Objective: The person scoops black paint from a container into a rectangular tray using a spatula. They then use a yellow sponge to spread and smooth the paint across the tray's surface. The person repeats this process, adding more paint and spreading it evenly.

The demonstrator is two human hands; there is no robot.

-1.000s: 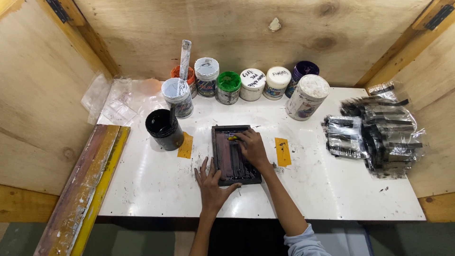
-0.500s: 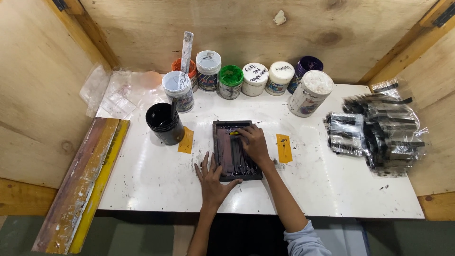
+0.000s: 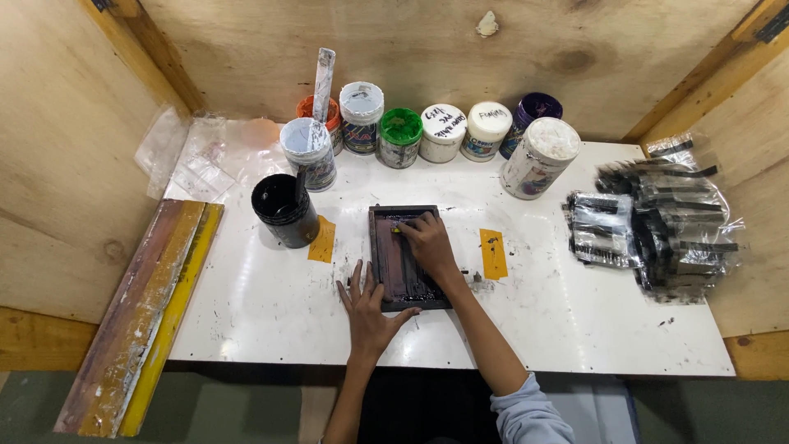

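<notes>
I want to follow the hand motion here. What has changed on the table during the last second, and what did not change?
The right hand slid a little toward the far end of the small dark frame, still pressing a small yellow piece on it. Nothing was picked up or released. The left hand stayed flat on the white table against the frame's near left corner. The black ink pot and the row of jars did not move.

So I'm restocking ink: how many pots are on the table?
9. Seven stand along the back wall: orange, grey-lidded, green, two white-lidded, purple, and one with a stick. A big white one and a black one stand nearer. Others may be hidden.
</notes>
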